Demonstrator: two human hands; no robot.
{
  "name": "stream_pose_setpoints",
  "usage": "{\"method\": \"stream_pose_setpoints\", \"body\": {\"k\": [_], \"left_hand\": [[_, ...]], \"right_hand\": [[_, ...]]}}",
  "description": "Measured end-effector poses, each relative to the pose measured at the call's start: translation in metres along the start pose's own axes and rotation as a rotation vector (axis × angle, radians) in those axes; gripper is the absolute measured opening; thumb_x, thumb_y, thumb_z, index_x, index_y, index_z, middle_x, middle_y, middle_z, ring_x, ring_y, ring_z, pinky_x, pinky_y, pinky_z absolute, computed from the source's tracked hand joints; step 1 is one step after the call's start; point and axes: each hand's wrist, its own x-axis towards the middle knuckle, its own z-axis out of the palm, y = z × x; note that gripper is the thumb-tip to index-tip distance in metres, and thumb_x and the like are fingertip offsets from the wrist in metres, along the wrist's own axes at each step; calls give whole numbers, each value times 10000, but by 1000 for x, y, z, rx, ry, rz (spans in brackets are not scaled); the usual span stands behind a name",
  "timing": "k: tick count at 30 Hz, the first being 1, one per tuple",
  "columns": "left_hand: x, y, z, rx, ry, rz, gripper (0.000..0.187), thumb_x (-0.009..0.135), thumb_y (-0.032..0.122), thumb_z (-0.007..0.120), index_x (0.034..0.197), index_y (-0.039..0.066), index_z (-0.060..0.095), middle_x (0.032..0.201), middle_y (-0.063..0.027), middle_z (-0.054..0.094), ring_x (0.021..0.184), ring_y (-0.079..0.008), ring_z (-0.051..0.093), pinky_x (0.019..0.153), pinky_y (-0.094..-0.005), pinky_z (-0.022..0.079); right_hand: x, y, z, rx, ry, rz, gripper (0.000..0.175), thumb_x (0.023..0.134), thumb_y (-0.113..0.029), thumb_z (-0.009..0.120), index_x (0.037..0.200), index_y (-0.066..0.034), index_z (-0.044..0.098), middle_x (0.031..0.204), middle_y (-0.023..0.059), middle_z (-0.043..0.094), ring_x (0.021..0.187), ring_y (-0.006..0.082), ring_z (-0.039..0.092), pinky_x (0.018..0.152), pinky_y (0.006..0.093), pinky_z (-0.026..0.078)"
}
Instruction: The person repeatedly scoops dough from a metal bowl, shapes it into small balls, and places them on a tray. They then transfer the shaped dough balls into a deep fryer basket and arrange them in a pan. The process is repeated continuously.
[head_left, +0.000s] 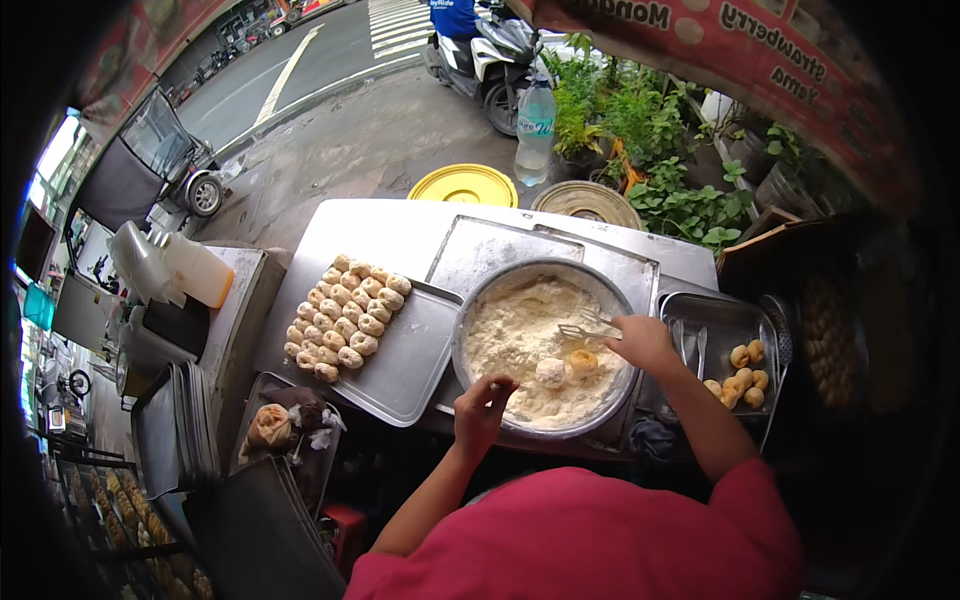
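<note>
A round metal basin (621, 300) holds pale powder, with a coated dough ball (550, 373) and a browner, barely coated one (583, 363) side by side in it. Metal tongs (581, 330) reach over the powder from my right hand (643, 343), which grips them; their tips look apart and hold nothing. At the basin's near left rim is my left hand (482, 409), its fingers bent close together; whether anything is between them cannot be told. Coated dough balls (349, 315) stand in rows on a metal tray (409, 386) left of the basin. Uncoated buns (750, 377) lie in the metal pan (765, 330) at right.
Flat metal trays (495, 247) lie beyond the basin on the table (360, 225). A yellow lid (465, 184) and a water bottle (534, 135) stand past its far edge. Filled plastic bags (270, 426) rest at lower left, near stacked trays (169, 427).
</note>
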Motion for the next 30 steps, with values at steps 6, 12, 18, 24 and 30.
{"method": "stream_pose_setpoints", "body": {"k": [6,12,18,24,30], "left_hand": [[-7,1,-1,-86,61,-35,100,872,-40,697,945,-23,630,915,-122,723,879,-169,714,781,-287,582],[-12,0,-10,-96,82,-53,114,876,-57,685,964,-33,619,910,-132,719,878,-177,713,796,-286,577],[-2,11,-42,-143,244,5,127,892,-86,646,997,-29,600,923,-148,710,884,-194,708,816,-300,573],[2,16,-27,-98,98,25,159,871,-100,663,999,-33,597,922,-146,708,889,-193,711,813,-306,581],[8,-5,5,35,-39,88,119,868,-20,706,966,-3,643,902,-104,722,847,-170,722,717,-295,592]], "right_hand": [[-5,15,-5,380,-294,-129,359,882,-413,665,1050,-108,750,862,136,716,836,311,682,750,417,517],[-14,4,-2,272,-628,-51,534,871,-556,623,1018,-56,741,854,183,704,878,337,678,773,433,500],[-53,-53,55,46,79,-327,412,838,-412,686,1068,-70,675,839,117,683,781,292,691,661,430,528],[-68,-60,59,30,237,-391,407,825,-342,711,1144,-98,649,831,79,659,688,264,678,573,396,517],[-67,-61,62,4,161,-373,420,825,-343,712,1151,-85,647,826,74,654,693,256,680,579,392,520]]}}
